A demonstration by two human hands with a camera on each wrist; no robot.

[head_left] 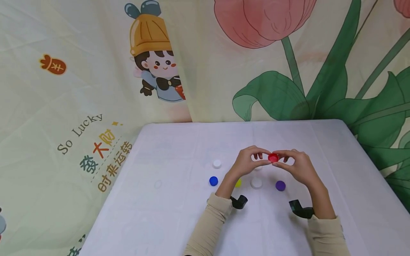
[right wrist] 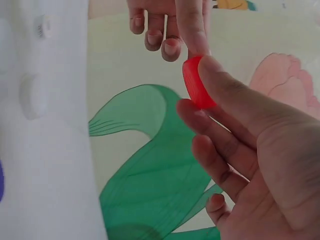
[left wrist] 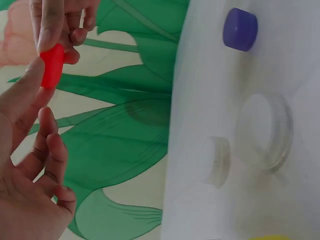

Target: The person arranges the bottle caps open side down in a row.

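Note:
A red bottle cap (head_left: pixel 273 158) is held up above the table between both hands. My left hand (head_left: pixel 248 160) pinches its left side between thumb and fingers. On the opposite side my right hand (head_left: pixel 299 166) pinches it the same way. The cap's hollow side faces the head camera. In the left wrist view the red cap (left wrist: pixel 53 66) appears edge-on between the fingertips, and the right wrist view shows the red cap (right wrist: pixel 197 82) from its side too. The other fingers of both hands are loosely bent.
Below the hands, on the white-covered table (head_left: pixel 153 220), lie a purple cap (head_left: pixel 280 185), a large clear-white lid (head_left: pixel 256 183), a partly hidden yellow cap (head_left: pixel 238 183), a blue cap (head_left: pixel 213 181) and a white cap (head_left: pixel 217 164). Another white cap (left wrist: pixel 218 162) sits behind the left hand. A printed cloth hangs behind.

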